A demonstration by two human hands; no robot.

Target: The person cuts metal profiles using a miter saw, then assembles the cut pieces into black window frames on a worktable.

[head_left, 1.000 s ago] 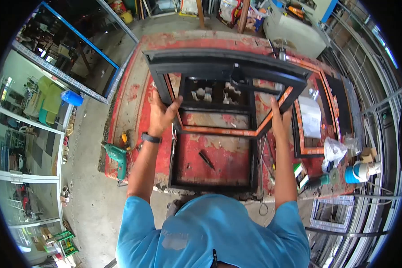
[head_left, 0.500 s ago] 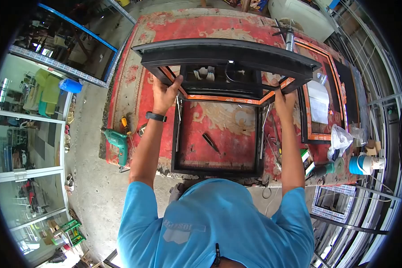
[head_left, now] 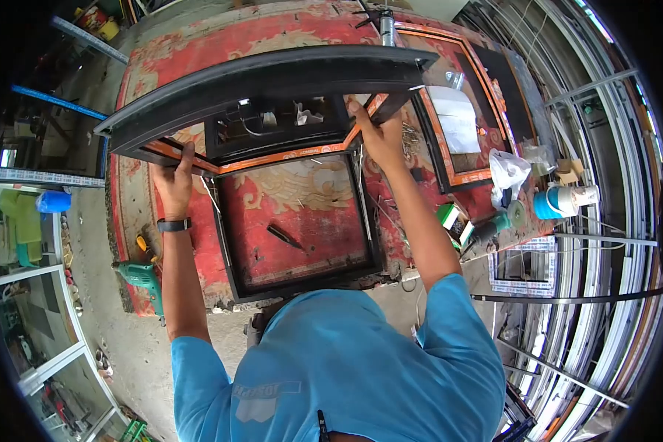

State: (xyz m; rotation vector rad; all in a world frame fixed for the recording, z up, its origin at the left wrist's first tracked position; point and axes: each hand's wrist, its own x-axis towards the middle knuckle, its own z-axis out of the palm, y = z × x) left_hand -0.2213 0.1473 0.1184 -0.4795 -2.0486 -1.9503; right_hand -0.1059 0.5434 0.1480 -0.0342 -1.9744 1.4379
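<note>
A black window sash [head_left: 272,74] with orange tape along its inner edges stands raised and tilted above the table, held at both sides. My left hand [head_left: 173,188] grips its left side, the thumb on the inner edge. On the opposite side my right hand [head_left: 379,140] is closed around the sash in the same way. Below it a black window frame [head_left: 311,283] lies flat, with thin metal arms [head_left: 211,193] near its upper corners; whether they join the sash is hard to see. Inside this frame a dark pointed tool [head_left: 283,237] rests on the carpet.
A red patterned carpet [head_left: 155,88] covers the table. At left are a green drill [head_left: 141,278] and a yellow-handled screwdriver [head_left: 143,244]. To the right lie another orange-taped frame [head_left: 470,178] with paper [head_left: 453,121], a plastic bag [head_left: 508,175] and a blue-and-white tub [head_left: 556,202]. Metal profiles [head_left: 604,162] line the far right.
The view has turned and shifted, so the table contents appear farther left and the sash slants more, its left end lower. Both hands keep their hold on it.
</note>
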